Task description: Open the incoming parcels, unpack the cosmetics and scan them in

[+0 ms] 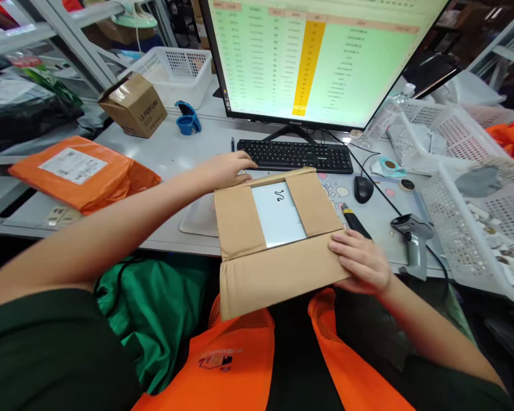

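A flat brown cardboard box [257,268] lies at the desk's near edge with its flaps partly folded over a white packet [279,216] inside. My left hand [228,169] rests on the box's far left corner, fingers stretched out flat, next to the black keyboard [295,155]. My right hand [360,261] presses on the box's near right flap, fingers lying flat. Neither hand grips anything.
A monitor [321,57] with a green spreadsheet stands behind the keyboard. A mouse [362,188], a black-and-yellow cutter [354,220] and a barcode scanner [413,240] lie right. White baskets [475,228] sit far right; an orange mailer [83,171], a small carton [135,105] and a tape dispenser [187,119] lie left.
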{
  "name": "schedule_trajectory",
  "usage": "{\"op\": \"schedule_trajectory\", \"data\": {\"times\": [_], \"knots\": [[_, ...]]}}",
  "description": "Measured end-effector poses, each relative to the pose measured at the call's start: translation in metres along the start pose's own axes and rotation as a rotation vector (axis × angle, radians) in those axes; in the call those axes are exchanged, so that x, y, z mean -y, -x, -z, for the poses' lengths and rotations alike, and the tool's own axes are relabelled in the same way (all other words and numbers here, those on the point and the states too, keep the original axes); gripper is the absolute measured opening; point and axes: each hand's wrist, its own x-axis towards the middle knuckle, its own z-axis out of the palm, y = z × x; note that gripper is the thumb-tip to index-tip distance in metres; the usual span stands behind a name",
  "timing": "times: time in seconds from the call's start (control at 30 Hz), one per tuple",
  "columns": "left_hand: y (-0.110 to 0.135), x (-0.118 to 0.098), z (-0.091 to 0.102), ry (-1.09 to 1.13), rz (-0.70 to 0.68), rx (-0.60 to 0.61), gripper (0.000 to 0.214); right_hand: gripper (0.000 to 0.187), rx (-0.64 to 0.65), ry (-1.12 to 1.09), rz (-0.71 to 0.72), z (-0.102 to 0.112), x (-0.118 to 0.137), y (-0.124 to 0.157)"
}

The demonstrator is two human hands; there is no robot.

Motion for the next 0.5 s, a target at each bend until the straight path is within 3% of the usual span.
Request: {"op": "schedule_trajectory", "data": {"times": [0.07,0.1,0.17,0.2,0.27,0.33,0.4,0.5], "knots": [[0.032,-0.023,0.012,0.062,-0.123,-0.271,0.041,0.033,0.046,0.031,-0.043,0.008,0.015,0.007],[0.05,-0.037,0.019,0.098,-0.188,-0.319,0.04,0.033,0.097,0.039,-0.104,0.015,0.021,0.001],[0.079,-0.064,0.026,0.1,-0.41,-0.157,0.041,0.025,0.281,0.025,-0.236,0.029,0.025,-0.029],[0.089,-0.074,0.026,0.098,-0.451,-0.071,0.042,0.023,0.396,0.003,-0.29,0.034,0.022,-0.052],[0.1,-0.087,0.018,0.118,-0.487,0.078,0.046,0.021,0.608,-0.071,-0.326,0.033,0.009,-0.1],[0.102,-0.085,0.008,0.186,-0.467,0.066,0.051,0.023,0.757,-0.149,-0.277,0.019,-0.01,-0.139],[0.104,-0.075,-0.002,0.263,-0.47,-0.16,0.057,0.025,0.837,-0.195,-0.233,0.006,-0.025,-0.158],[0.124,-0.058,-0.021,0.333,-0.467,-0.785,0.059,0.026,0.767,-0.215,-0.274,0.008,-0.036,-0.149]]}}
